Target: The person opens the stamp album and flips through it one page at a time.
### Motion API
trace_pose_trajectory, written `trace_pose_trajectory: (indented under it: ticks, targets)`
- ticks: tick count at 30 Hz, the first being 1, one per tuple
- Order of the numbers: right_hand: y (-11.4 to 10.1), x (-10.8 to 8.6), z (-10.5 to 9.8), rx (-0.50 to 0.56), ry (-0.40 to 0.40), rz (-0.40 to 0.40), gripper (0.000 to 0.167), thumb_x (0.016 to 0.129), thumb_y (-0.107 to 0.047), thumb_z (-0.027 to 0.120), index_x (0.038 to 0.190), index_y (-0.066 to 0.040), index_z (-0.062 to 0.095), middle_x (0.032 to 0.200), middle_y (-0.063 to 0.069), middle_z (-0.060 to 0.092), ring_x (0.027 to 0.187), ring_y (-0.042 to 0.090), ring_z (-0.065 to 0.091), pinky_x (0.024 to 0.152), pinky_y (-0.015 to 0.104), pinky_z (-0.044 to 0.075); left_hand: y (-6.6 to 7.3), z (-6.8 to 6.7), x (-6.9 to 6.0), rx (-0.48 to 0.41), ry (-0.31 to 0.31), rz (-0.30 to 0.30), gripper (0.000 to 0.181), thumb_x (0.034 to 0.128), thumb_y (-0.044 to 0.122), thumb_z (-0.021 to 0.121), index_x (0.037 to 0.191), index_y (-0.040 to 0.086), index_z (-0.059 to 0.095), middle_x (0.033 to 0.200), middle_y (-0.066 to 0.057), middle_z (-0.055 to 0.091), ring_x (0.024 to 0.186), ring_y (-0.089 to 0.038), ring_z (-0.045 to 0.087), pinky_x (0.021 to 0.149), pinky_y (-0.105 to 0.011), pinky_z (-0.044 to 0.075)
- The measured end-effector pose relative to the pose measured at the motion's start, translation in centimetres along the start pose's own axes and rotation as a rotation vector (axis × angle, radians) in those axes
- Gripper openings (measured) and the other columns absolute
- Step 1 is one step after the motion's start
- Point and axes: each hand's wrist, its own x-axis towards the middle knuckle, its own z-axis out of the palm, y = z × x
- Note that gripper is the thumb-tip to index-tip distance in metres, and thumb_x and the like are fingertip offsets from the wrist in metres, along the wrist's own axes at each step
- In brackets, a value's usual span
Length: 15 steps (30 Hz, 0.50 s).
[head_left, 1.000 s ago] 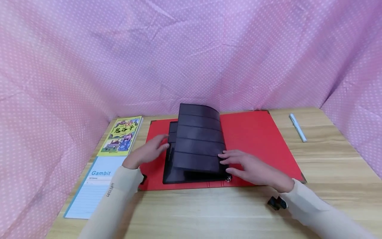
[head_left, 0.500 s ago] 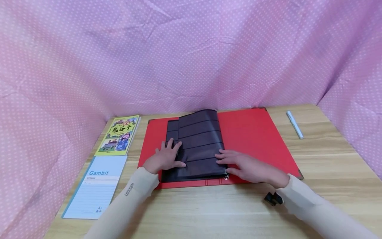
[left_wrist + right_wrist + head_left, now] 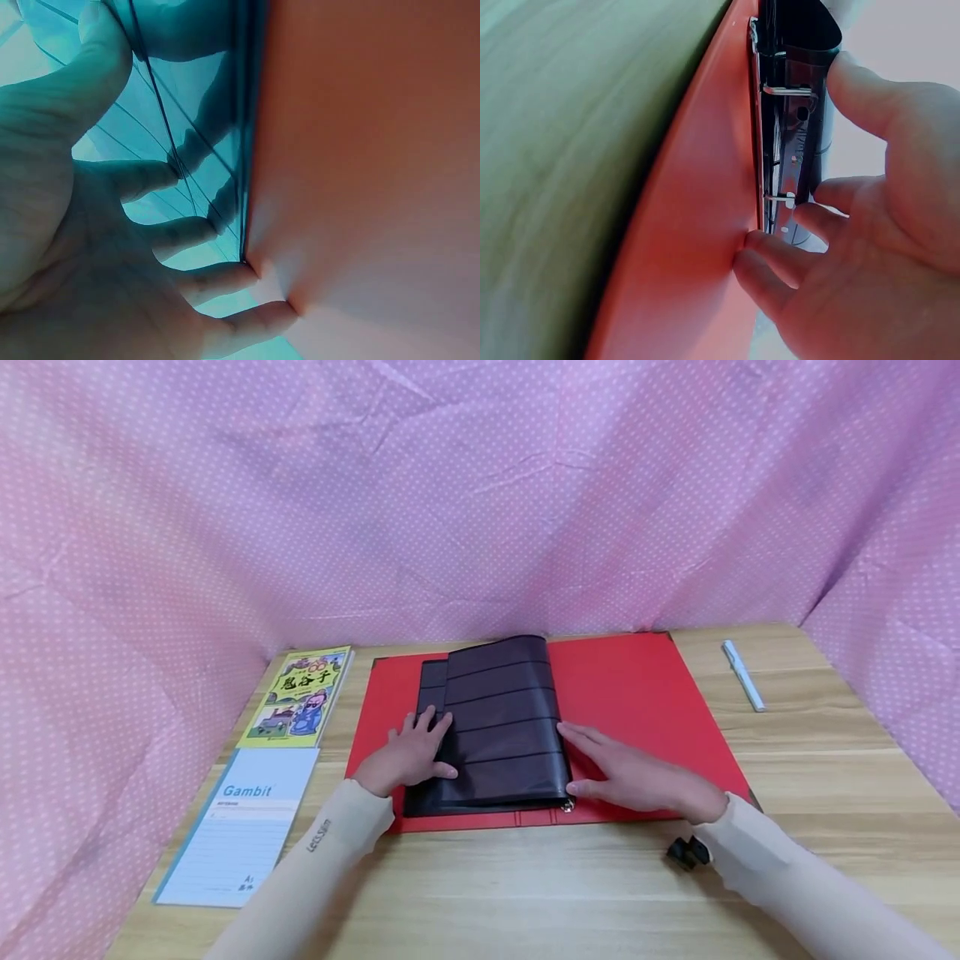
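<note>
A red ring binder (image 3: 637,702) lies spread out on the wooden table, with black pocket pages (image 3: 502,727) turned onto its left side. Spread fingers of my left hand (image 3: 408,756) rest on the left edge of those pages; the left wrist view shows its fingertips touching the glossy sheets (image 3: 202,97) and the red cover. My right hand (image 3: 637,777) lies at the pages' bent bound edge, its fingers extended. In the right wrist view, its thumb and some fingers touch the curved page, while other fingertips touch the red cover beside the metal rings (image 3: 787,91).
To the left lie a yellow comic-style book (image 3: 300,697) and, nearer, a pale blue Gambit notebook (image 3: 240,827). A light blue pen (image 3: 742,677) is at the far right of the table (image 3: 480,893). Pink dotted cloth (image 3: 480,510) hangs behind.
The raised black pages have come down to the left. My left hand has moved right onto them and stayed there. My right hand has shifted slightly along the bound edge.
</note>
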Motion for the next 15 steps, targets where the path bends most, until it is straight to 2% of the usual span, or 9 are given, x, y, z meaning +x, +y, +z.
trace_pose_trajectory:
  ticks: [7, 12, 15]
  targets:
    - [-0.8, 0.2, 0.0, 0.002, 0.031, 0.005, 0.089, 0.079, -0.056, 0.067, 0.151, -0.032, 0.02, 0.154, -0.003, 0.019, 0.133, 0.027, 0.03, 0.085, 0.043, 0.05, -1.0, -0.1, -0.4, -0.028, 0.016, 0.041, 0.092, 0.0815, 0.043, 0.071, 0.151, 0.011, 0.021, 0.155, -0.018, 0.012, 0.138, -0.045, 0.011, 0.104, -0.065, 0.016]
    - [-1.6, 0.6, 0.3, -0.042, 0.059, 0.002, 0.088, 0.08, -0.056, 0.067, 0.151, -0.032, 0.022, 0.154, -0.005, 0.018, 0.133, 0.026, 0.032, 0.08, 0.037, 0.052, -1.7, -0.5, -0.5, -0.03, 0.031, 0.062, 0.09, 0.0824, 0.04, 0.071, 0.15, 0.008, 0.023, 0.155, -0.014, 0.014, 0.139, -0.04, 0.013, 0.106, -0.062, 0.015]
    - [-1.9, 0.9, 0.7, -0.077, 0.072, -0.006, 0.089, 0.079, -0.055, 0.069, 0.151, -0.029, 0.023, 0.154, -0.002, 0.019, 0.132, 0.03, 0.032, 0.077, 0.037, 0.054, -1.9, -0.6, -0.6, -0.021, 0.034, 0.076, 0.09, 0.0815, 0.04, 0.072, 0.15, 0.007, 0.024, 0.155, -0.013, 0.017, 0.138, -0.039, 0.015, 0.106, -0.062, 0.017]
